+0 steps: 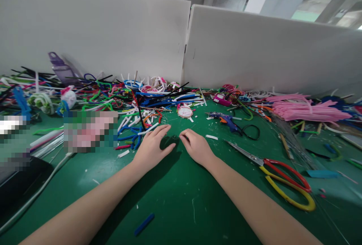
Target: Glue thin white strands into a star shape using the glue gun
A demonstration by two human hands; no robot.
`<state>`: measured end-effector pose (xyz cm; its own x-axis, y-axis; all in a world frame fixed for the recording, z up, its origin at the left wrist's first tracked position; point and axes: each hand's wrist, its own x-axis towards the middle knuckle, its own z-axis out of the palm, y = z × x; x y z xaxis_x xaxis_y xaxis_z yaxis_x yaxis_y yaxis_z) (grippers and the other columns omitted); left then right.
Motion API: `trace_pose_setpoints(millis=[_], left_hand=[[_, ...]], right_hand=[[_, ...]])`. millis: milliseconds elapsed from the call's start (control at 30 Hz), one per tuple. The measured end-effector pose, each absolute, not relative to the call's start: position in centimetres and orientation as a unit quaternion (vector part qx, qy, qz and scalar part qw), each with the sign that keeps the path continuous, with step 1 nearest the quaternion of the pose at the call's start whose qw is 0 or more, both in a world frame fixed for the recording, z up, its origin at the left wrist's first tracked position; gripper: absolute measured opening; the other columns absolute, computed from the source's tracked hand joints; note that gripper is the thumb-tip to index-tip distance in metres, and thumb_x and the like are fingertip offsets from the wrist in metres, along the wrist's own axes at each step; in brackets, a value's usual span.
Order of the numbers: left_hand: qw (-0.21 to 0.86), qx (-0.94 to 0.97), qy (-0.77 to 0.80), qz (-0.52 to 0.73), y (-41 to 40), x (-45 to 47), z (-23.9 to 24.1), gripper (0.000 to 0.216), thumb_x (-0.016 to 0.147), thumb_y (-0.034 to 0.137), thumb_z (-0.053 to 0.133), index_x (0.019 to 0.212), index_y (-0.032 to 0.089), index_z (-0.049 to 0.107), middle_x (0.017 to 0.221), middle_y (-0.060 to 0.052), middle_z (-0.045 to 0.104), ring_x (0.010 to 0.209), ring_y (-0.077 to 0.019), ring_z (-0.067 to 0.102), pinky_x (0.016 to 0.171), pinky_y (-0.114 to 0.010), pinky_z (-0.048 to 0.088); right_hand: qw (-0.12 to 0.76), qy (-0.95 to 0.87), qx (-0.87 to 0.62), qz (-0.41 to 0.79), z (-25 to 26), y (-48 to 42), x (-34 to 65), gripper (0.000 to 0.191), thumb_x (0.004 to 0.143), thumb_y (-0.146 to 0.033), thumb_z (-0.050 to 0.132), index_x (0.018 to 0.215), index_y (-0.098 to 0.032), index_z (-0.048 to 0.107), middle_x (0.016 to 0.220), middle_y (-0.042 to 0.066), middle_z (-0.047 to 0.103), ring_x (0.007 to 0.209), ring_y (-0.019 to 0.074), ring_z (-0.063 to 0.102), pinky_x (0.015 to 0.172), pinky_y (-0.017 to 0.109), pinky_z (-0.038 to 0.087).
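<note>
Landmark: glue gun (230, 123), blue hard plastic with orange parts, on a smooth green desk (181, 207).

Left hand (154, 145), left of the glue gun: grip parted, thumb well away from the fingers, nothing seen between them.

Right hand (197, 146), nearer the gun: thumb and forefinger drawn together; we cannot tell whether this grip holds anything.

Thin strand (175, 137), faint, between the hands, left of the gun; contact unclear.

White stick (149, 128), slim, beside the left fingers; we cannot tell if they touch.

White disc (185, 112), round, rimmed, just left of the gun.

Scissors (261, 162), pointed metal blades, red and yellow looped handles, right of the gun.

Pink bundle (308, 109), soft-looking strips, beyond, right of the gun.
</note>
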<state>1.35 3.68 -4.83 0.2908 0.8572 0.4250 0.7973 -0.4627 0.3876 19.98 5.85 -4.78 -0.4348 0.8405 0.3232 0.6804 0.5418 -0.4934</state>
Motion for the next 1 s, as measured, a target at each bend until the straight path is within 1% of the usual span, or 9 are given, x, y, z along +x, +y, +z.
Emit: trace_pose_setpoints(millis=[467,833,1000], left_hand=[[0.051,0.801,0.513,0.305,3.66,1.36,-4.8,0.05,0.08,0.036,0.053,0.127,0.022,0.042,0.128,-0.008,0.048,0.113,-0.0241,0.05,0.094,-0.042,0.041],[0.061,0.8,0.511,0.308,3.65,1.36,-4.82,0.049,0.08,0.035,0.053,0.126,0.023,0.04,0.129,-0.008,0.047,0.098,-0.0197,0.058,0.091,-0.04,0.042],[0.055,0.8,0.513,0.306,3.67,1.31,-4.92,0.049,0.08,0.035,0.053,0.126,0.022,0.041,0.128,-0.008,0.048,0.101,-0.0205,0.057,0.093,-0.039,0.041]], right_hand=[[0.278,-0.834,-0.453,0.149,-4.81,5.84,20.04,0.022,0.091,-0.028,0.033,0.091,-0.02,0.054,0.092,0.004,0.06,0.078,0.0133,0.056,0.068,0.025,0.041],[0.281,-0.83,-0.456,0.154,-4.76,5.85,20.05,0.021,0.09,-0.028,0.034,0.09,-0.021,0.054,0.092,0.003,0.06,0.076,0.0133,0.056,0.066,0.025,0.041],[0.282,-0.83,-0.455,0.157,-4.69,5.83,20.05,0.021,0.09,-0.028,0.034,0.09,-0.02,0.054,0.091,0.004,0.06,0.075,0.0132,0.055,0.065,0.025,0.041]])
